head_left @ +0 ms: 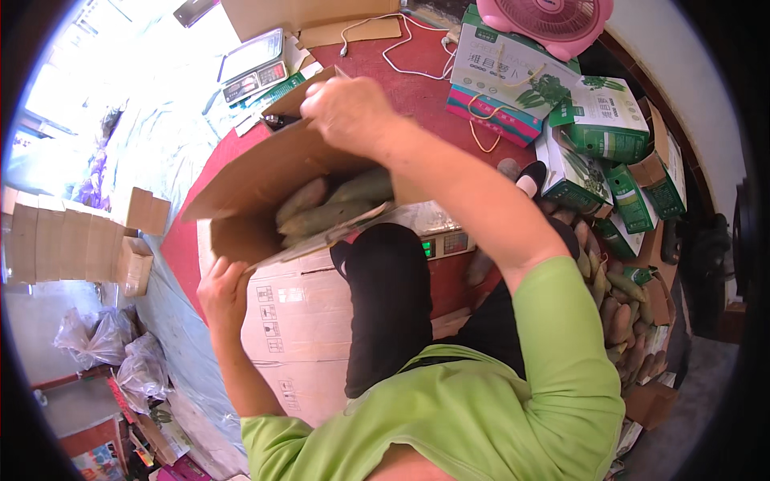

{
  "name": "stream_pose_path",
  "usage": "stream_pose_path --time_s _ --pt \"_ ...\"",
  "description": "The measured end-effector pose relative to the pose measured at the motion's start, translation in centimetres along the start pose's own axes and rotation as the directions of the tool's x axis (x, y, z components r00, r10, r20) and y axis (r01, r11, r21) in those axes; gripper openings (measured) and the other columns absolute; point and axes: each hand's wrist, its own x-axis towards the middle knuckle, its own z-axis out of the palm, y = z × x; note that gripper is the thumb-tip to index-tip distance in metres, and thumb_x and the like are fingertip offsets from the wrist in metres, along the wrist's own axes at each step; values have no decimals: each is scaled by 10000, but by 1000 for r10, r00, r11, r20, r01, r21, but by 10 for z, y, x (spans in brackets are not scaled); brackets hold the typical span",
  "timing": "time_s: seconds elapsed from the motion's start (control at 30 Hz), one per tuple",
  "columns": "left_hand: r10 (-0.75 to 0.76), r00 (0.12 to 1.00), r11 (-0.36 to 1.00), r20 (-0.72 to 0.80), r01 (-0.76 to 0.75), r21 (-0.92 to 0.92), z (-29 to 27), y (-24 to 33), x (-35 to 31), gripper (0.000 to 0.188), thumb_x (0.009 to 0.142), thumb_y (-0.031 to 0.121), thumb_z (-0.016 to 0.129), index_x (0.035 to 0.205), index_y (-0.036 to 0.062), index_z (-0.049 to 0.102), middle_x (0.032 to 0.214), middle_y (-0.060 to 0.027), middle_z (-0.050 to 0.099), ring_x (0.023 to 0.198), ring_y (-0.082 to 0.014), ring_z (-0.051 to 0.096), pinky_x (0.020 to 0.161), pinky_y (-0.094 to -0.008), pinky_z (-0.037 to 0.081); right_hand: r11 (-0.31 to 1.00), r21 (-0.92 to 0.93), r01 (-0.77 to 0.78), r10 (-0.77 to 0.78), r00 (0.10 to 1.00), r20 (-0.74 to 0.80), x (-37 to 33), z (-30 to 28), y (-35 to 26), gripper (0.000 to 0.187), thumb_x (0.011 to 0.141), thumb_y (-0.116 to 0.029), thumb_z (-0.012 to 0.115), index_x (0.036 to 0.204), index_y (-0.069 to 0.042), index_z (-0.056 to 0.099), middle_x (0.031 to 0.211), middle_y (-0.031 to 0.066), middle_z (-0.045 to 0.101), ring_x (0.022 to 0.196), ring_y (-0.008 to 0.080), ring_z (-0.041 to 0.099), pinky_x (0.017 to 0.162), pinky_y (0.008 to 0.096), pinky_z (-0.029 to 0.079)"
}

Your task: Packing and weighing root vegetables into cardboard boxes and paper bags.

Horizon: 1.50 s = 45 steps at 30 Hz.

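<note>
An open cardboard box [241, 180] stands tilted in front of my knees, with several long green radishes [325, 216] lying inside. My left hand [224, 287] grips its near left corner, fingers closed over the edge. Across the opening, my right hand [345, 112] is closed on the far flap, its fingertips partly hidden. Right of the box, a scale [451, 243] with a lit green display shows partly behind my knee. Beneath the box and my left arm lies a large flat carton [301, 337].
Loose radishes [622, 313] are heaped at my right. Beyond them stand green-and-white gift boxes [601, 120] and a pink fan [549, 20]. A second scale [255, 68] sits at the far left. Stacked brown cartons [68, 240] and plastic bags [96, 337] are on the left.
</note>
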Motion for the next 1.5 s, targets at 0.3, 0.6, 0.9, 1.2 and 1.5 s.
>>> stream_pose_path --time_s 0.3,0.6,0.9,1.2,1.5 --pt "-263 963 927 57 236 291 -49 -63 -118 82 729 122 639 719 54 595 711 -105 503 698 -302 522 604 -395 406 939 271 210 -221 975 7 -3 91 -144 110 730 -154 572 756 -80 649 755 85 646 718 248 654 589 385 518" --pt "-523 818 763 240 324 560 -38 -125 -279 105 733 130 593 698 36 564 758 -134 546 731 -341 536 624 -448 408 841 537 66 -323 856 402 -84 164 -260 156 710 -194 629 758 -58 689 759 114 671 708 245 658 564 416 507" --pt "-729 595 678 337 694 241 -76 -57 -214 207 806 116 624 999 56 669 948 -149 652 908 -274 605 831 -352 471 898 440 22 -294 773 562 -52 124 -210 245 737 -235 648 886 -45 685 898 151 666 849 290 645 704 431 491" --pt "-324 929 907 176 358 -221 -12 -19 -94 163 766 13 594 924 -10 623 876 -148 605 820 -286 598 714 -362 462 816 418 -399 189 868 460 -83 36 25 239 734 -295 623 905 -142 690 932 101 667 906 283 625 772 416 489" --pt "212 956 880 203 -96 -465 56 125 68 183 778 1 587 956 -15 629 903 -153 618 836 -306 596 724 -347 468 494 300 -816 735 576 358 -283 -4 240 239 725 -198 641 907 -46 672 797 101 667 641 184 637 588 329 501"
